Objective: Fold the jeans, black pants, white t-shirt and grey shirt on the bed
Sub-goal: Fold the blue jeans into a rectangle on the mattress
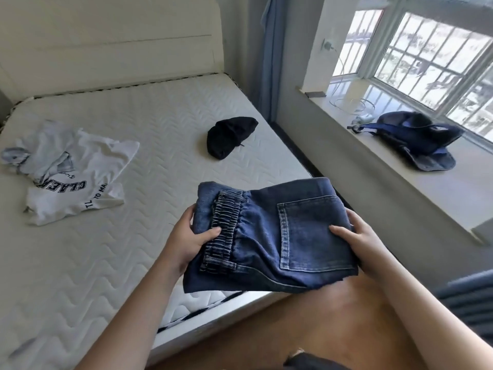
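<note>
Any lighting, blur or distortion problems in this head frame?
Head view: daylight through the window blows out the scene outside; wide-angle bending curves the mattress edges; jeans, both hands and the white t-shirt print are sharp, no motion blur.

A single wide-angle view comes from the person's head, looking forward and down from the near right corner of the bed [165, 134]. It sits close above the hands, the left hand [186, 241] and right hand [362, 247] filling the near centre. The mattress runs off to the left and far, up to the headboard [112, 49]. A window [432, 62] and its sill [400, 166] lie to the right. Straight edges bow toward the frame's borders.
</note>
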